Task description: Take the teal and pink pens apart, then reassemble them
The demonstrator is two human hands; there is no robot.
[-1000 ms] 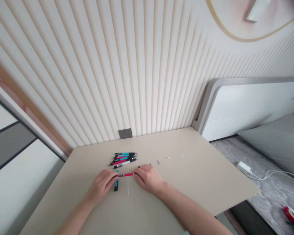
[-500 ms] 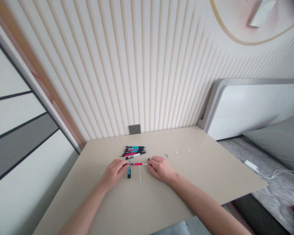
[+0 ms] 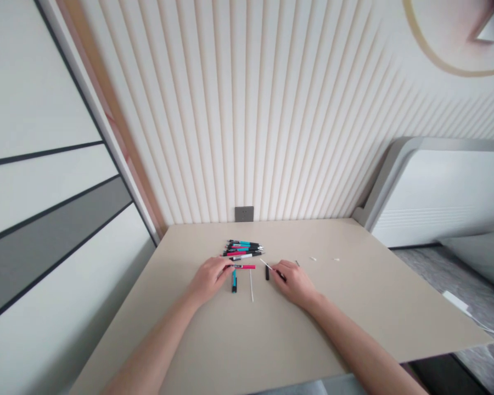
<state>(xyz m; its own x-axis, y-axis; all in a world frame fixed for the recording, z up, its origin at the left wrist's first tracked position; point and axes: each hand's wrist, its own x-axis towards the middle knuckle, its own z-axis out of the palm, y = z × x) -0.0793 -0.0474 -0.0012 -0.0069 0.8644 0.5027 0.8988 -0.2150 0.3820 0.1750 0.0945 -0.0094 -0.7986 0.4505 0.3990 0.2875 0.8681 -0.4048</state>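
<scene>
My left hand point(image 3: 213, 278) pinches the rear of a pink-and-black pen barrel point(image 3: 248, 266), which points right over the table. In my right hand point(image 3: 292, 280) is a thin white pen refill point(image 3: 265, 264), tilted up to the left, with a dark piece at my fingers. The refill and the barrel are apart. A short black pen piece point(image 3: 267, 273) lies by my right fingertips. Below the pink barrel, a teal-and-black pen barrel point(image 3: 234, 281) and another white refill point(image 3: 251, 286) rest on the table. Behind them lies a pile of several pens point(image 3: 242, 248).
On the beige table point(image 3: 313, 323), a small dark part point(image 3: 297, 263) and two tiny white pieces point(image 3: 313, 258) lie right of my right hand. A ribbed wall with a dark socket point(image 3: 244, 214) stands behind. A bed with a pale headboard point(image 3: 436, 192) is at right.
The white refill has come out of the pink barrel's end; my right hand has drawn it away to the right. The whole scene has shifted rightward as the camera turned.
</scene>
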